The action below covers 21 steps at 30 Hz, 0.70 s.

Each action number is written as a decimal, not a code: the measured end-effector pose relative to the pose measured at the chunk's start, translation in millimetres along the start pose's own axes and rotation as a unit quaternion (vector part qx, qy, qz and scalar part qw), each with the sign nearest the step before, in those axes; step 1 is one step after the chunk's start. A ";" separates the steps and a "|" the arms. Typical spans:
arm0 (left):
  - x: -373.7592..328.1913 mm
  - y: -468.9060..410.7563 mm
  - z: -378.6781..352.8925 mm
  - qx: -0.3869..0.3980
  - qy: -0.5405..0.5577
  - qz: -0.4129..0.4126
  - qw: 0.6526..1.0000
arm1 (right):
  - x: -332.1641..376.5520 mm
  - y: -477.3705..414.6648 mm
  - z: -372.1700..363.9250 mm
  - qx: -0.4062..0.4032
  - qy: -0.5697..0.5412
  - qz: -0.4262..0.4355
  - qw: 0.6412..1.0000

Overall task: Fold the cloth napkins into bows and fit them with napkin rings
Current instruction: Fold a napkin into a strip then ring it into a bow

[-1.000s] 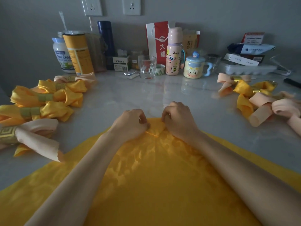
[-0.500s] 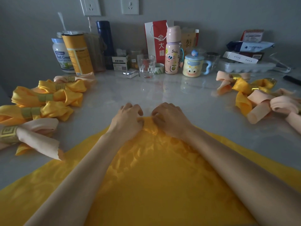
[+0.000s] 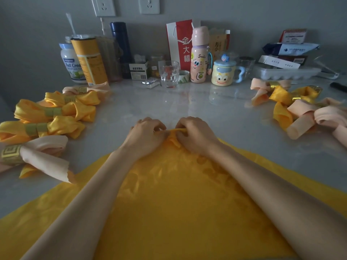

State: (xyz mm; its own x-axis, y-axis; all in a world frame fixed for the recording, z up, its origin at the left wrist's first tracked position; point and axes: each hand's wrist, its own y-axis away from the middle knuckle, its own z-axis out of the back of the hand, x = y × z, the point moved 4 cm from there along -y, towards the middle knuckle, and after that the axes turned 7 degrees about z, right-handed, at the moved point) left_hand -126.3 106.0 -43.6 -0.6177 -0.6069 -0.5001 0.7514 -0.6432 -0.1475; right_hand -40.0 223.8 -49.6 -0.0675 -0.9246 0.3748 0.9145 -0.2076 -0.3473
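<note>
A large yellow napkin (image 3: 178, 203) lies spread as a diamond on the pale table (image 3: 187, 106), its far corner pointing away from me. My left hand (image 3: 146, 136) and my right hand (image 3: 195, 134) sit side by side at that far corner, both pinching a small rolled fold of the yellow cloth between them. On the left lies a pile of finished bows (image 3: 52, 117), yellow and peach, each cinched by a gold ring (image 3: 10, 153). On the right lies a looser heap of napkins (image 3: 300, 113), peach and yellow, with gold rings among them.
Along the back wall stand jars (image 3: 70, 62), a yellow canister (image 3: 90, 61), a dark flask (image 3: 121, 45), a glass mug (image 3: 170, 74), a pink bottle (image 3: 199, 57), a smiley mug (image 3: 223, 72), a red bag (image 3: 180, 44) and boxes (image 3: 281, 61). A black object (image 3: 338, 86) lies far right.
Both hands stayed at the far corner and drew closer, then rolled the corner up; a thin rolled fold of yellow cloth now shows between the fingers.
</note>
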 end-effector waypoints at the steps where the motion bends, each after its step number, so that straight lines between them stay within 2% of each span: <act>1: 0.2 -1.0 0.5 0.016 0.004 0.003 1.000 | 1.0 0.8 -1.0 -0.006 0.017 0.005 1.000; 4: 0.6 -2.2 0.8 0.030 0.015 0.006 0.999 | 2.0 0.8 -0.7 -0.008 0.015 0.011 1.000; 7: -0.1 -2.2 0.6 0.014 0.047 0.010 0.999 | 1.3 0.2 3.0 0.028 -0.087 -0.025 0.996; 9: -1.5 -2.3 0.6 -0.003 0.047 -0.003 0.999 | 0.9 0.9 6.5 0.039 -0.110 -0.042 0.992; 14: -9.4 3.5 3.0 -0.054 -0.007 -0.067 0.996 | 6.1 4.6 9.3 -0.020 -0.033 0.002 0.999; 18: -16.6 8.2 8.1 -0.029 -0.001 -0.049 0.998 | 12.1 4.3 9.3 -0.027 0.076 0.059 0.995; 21: -19.5 9.1 14.2 -0.032 0.051 -0.028 0.998 | 14.6 7.0 10.6 -0.010 0.076 0.069 0.995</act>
State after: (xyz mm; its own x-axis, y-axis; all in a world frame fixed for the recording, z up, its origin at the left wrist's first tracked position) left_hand -110.7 105.3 -23.0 -0.6343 -0.5191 -0.5728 0.7324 -0.6408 -0.2303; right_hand -30.3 212.3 -37.4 -0.0028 -0.9821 0.1884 0.9113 -0.0801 -0.4040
